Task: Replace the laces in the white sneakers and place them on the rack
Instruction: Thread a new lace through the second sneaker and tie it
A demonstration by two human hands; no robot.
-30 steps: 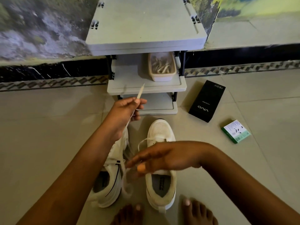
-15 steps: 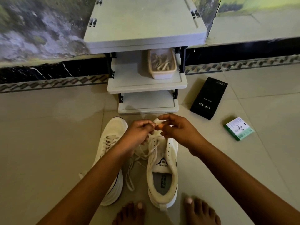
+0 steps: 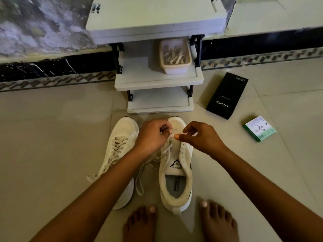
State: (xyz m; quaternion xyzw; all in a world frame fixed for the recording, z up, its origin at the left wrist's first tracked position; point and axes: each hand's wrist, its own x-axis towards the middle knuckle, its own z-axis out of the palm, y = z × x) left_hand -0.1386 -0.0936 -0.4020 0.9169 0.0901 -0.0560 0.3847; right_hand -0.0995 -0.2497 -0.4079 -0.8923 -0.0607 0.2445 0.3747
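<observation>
Two white sneakers stand on the tiled floor, toes toward the grey rack (image 3: 158, 81). The left sneaker (image 3: 120, 149) is laced, with loose ends trailing. On the right sneaker (image 3: 176, 173) most eyelets show bare, and a white lace (image 3: 139, 179) hangs off its left side onto the floor. My left hand (image 3: 152, 137) pinches the lace near the lowest eyelets. My right hand (image 3: 199, 137) hovers over the same spot with fingers curled, thumb and forefinger pinched at the lace end.
A beige tub (image 3: 174, 56) of laces sits on the rack's middle shelf. A black phone box (image 3: 227, 96) and a small green-and-white box (image 3: 259, 128) lie on the floor to the right. My bare feet (image 3: 139, 224) are just behind the sneakers.
One second ago my left hand held a lace tip up high beside the tilted left sneaker. That sneaker now stands flat, and both hands have come together over the right sneaker's toe.
</observation>
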